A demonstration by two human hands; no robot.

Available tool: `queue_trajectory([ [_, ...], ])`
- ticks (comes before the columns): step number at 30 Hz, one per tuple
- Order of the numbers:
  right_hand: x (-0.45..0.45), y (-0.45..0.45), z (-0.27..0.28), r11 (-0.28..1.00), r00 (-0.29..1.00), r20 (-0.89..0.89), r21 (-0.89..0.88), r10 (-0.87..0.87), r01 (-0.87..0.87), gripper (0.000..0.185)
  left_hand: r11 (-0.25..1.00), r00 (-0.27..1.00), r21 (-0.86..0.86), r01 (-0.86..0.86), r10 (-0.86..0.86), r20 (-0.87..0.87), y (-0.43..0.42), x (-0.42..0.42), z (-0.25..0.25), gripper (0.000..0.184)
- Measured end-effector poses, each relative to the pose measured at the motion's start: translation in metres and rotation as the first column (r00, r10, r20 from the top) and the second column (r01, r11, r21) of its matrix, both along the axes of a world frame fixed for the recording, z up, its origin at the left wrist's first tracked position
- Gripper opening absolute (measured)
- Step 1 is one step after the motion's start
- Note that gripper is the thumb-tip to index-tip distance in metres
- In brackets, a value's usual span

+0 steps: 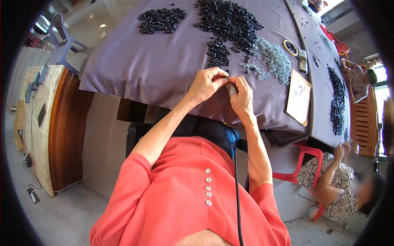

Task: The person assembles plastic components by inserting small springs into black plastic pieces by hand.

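In front of me, at the near edge of the cloth-covered table, my two hands meet fingertip to fingertip. My left hand is closed in a pinch on a small black part. From the other side, the fingers of my right hand are also closed on this part; its exact shape is too small to make out. A pale wrapping covers one right finger. Just beyond my hands lie a small heap of black parts and a pile of clear plastic pieces.
A large black pile and another black heap lie farther off. To the right are a tape roll, a small box and a printed board. A person sits at the right by more black parts.
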State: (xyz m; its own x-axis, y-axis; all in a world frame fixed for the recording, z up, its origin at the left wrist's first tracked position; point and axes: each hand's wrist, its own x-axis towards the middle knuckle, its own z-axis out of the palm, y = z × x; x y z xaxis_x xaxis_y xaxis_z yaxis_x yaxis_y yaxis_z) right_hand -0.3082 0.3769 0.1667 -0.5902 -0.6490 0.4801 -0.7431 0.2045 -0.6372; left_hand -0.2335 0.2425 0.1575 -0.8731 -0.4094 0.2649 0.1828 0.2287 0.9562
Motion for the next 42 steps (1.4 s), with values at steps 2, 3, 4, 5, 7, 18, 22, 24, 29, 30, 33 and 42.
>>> queue_trajectory([
  [2, -0.0006, 0.0003, -0.0002, 1.000, 1.000, -0.002, 0.008, 0.005, -0.005, 0.023, 1.000, 1.000, 0.002, 0.001, -0.001, -0.004, 0.0000, 0.0000, 0.0001, 0.010],
  [3, -0.0009, 0.0003, -0.0004, 1.000, 1.000, -0.003, 0.012, 0.008, -0.008, 0.023, 1.000, 1.000, -0.005, -0.001, 0.001, -0.015, -0.0001, -0.0001, -0.0002, 0.010],
  [4, -0.0009, 0.0001, -0.0004, 1.000, 1.000, -0.006, 0.015, 0.008, -0.008, 0.023, 1.000, 1.000, -0.012, -0.002, 0.002, -0.027, -0.0001, -0.0003, -0.0005, 0.010],
  [5, -0.0009, -0.0001, -0.0004, 1.000, 1.000, -0.008, 0.017, 0.008, -0.008, 0.023, 1.000, 1.000, -0.016, -0.005, 0.005, -0.028, 0.0000, -0.0006, -0.0009, 0.010],
  [7, -0.0012, -0.0003, -0.0011, 1.000, 1.000, -0.018, 0.019, 0.008, -0.008, 0.023, 1.000, 0.999, -0.023, -0.013, 0.012, -0.031, 0.0002, -0.0009, -0.0018, 0.010],
  [18, -0.0021, -0.0008, -0.0033, 1.000, 0.998, -0.069, 0.012, 0.011, -0.010, 0.022, 0.998, 0.999, -0.055, -0.020, 0.018, -0.036, 0.0008, -0.0001, -0.0003, 0.010],
  [22, -0.0017, -0.0007, -0.0029, 1.000, 0.998, -0.068, 0.014, 0.009, -0.008, 0.021, 0.999, 0.999, -0.045, -0.019, 0.018, -0.033, 0.0010, 0.0001, -0.0004, 0.010],
  [24, -0.0022, -0.0010, -0.0039, 1.000, 0.998, -0.066, 0.013, 0.009, -0.009, 0.022, 0.999, 0.999, -0.044, -0.018, 0.017, -0.036, 0.0012, -0.0001, -0.0005, 0.011],
  [29, -0.0020, -0.0006, -0.0034, 1.000, 0.998, -0.068, 0.025, 0.009, -0.008, 0.021, 0.997, 0.999, -0.067, -0.024, 0.022, -0.034, 0.0014, 0.0000, -0.0003, 0.011],
  [30, -0.0018, -0.0009, -0.0033, 1.000, 0.998, -0.070, 0.025, 0.009, -0.008, 0.021, 0.997, 0.999, -0.068, -0.024, 0.022, -0.034, 0.0015, -0.0001, -0.0005, 0.011],
  [33, -0.0012, -0.0015, -0.0025, 1.000, 0.997, -0.081, 0.019, 0.003, -0.002, 0.021, 0.997, 0.999, -0.073, -0.027, 0.024, -0.035, 0.0017, 0.0000, 0.0000, 0.011],
  [42, -0.0004, -0.0020, -0.0021, 1.000, 0.996, -0.090, 0.003, 0.007, -0.007, 0.020, 0.992, 0.999, -0.122, -0.036, 0.033, -0.027, 0.0018, 0.0016, 0.0032, 0.012],
])
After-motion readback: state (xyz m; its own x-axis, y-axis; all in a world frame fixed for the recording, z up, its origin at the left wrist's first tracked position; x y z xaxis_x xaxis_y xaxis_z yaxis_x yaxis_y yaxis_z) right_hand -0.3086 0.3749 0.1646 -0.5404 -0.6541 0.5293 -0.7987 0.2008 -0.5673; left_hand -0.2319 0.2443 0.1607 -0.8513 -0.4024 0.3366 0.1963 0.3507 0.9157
